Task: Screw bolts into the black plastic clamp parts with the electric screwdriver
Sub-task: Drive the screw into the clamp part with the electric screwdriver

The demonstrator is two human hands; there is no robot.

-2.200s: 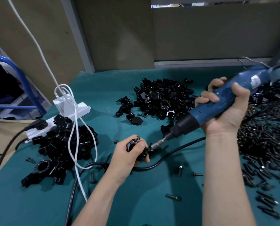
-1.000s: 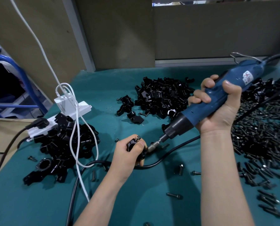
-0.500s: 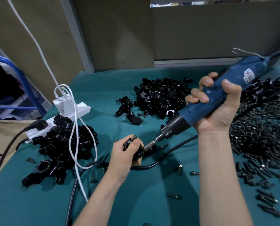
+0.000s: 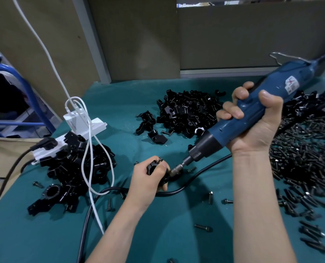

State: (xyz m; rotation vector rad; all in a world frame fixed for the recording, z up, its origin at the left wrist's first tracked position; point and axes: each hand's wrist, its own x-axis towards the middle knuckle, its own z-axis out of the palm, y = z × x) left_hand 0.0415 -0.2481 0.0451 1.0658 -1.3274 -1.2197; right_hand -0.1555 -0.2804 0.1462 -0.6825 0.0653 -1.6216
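Note:
My left hand [image 4: 148,177] grips a black plastic clamp part [image 4: 154,167] low over the green table; a bolt head sticks out at the part's top. My right hand [image 4: 252,126] holds the blue electric screwdriver [image 4: 239,118] slanted down to the left. Its metal bit [image 4: 178,168] meets the clamp's right side beside my left thumb. The bolt under the bit is hidden.
A pile of loose clamp parts [image 4: 188,112] lies at the table's middle back, a heap of black bolts [image 4: 305,156] on the right, and assembled clamps [image 4: 72,168] on the left by a white power strip [image 4: 78,133]. A black cable [image 4: 195,179] and stray bolts cross the front.
The screwdriver and my right hand have shifted slightly left and tilted a little; the bit stays on the clamp held in my left hand.

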